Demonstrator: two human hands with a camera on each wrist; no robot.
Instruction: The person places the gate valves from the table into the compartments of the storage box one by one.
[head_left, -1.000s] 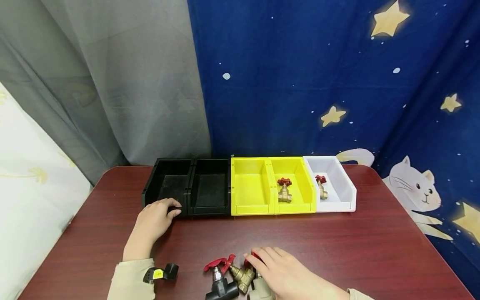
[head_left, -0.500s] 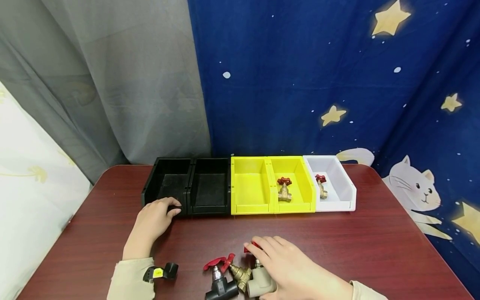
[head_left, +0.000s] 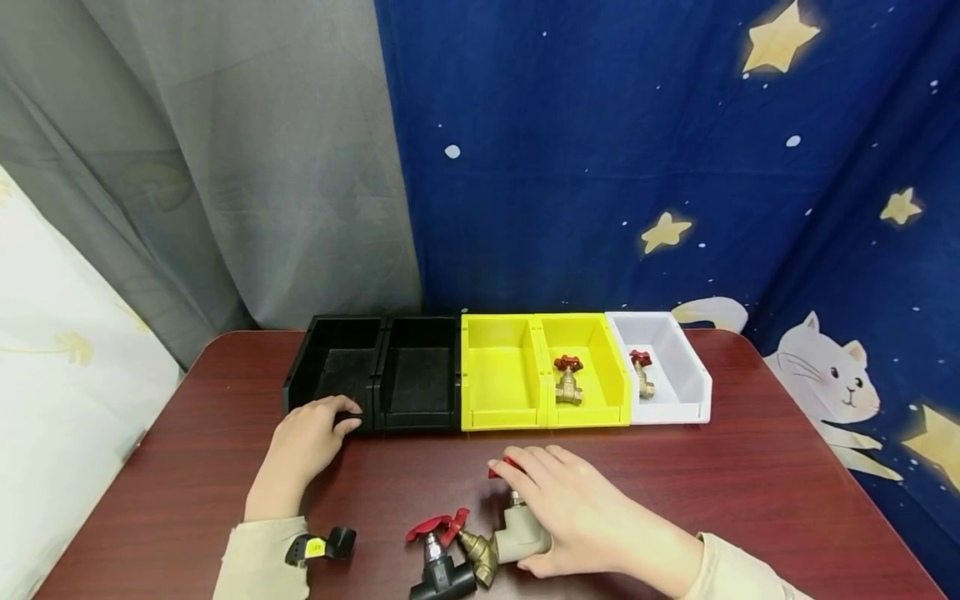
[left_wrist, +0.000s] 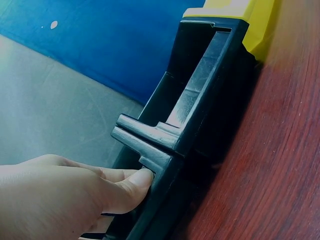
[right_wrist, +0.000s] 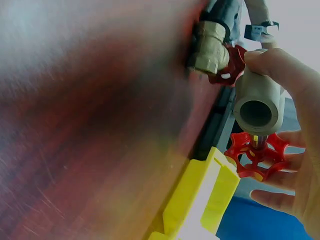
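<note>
Behind the table [head_left: 750, 483] hang a grey curtain [head_left: 300, 125] and a blue curtain [head_left: 540, 192] printed with stars. Five bins stand side by side across the table's far part: a left black bin [head_left: 345, 367], a second black bin [head_left: 420, 375], a left yellow bin [head_left: 501, 358], a right yellow bin [head_left: 600, 417] and a white bin [head_left: 686, 383].

The right hand [head_left: 581, 512] holds the grey valve [head_left: 522, 531], thumb against the grey body, the other fingers apart behind the red handwheel. The left hand [head_left: 303, 437] pinches the low front wall of the left black bin between thumb and finger.

Over the past second the right hand and the grey valve have gone farther from the person, toward the bins, and more of the grey body shows; the left hand has stayed put. To judge by this, the grey valve has been picked out from its neighbours and is the piece being handled. It is well short of the yellow bins. Whether it touches the brass valve [head_left: 482, 560] beside it, I cannot tell.

That brass valve and the black valve [head_left: 438, 575] lie close together on the table. Smaller valves sit in the right yellow bin [head_left: 569, 388] and the white bin [head_left: 645, 385].
</note>
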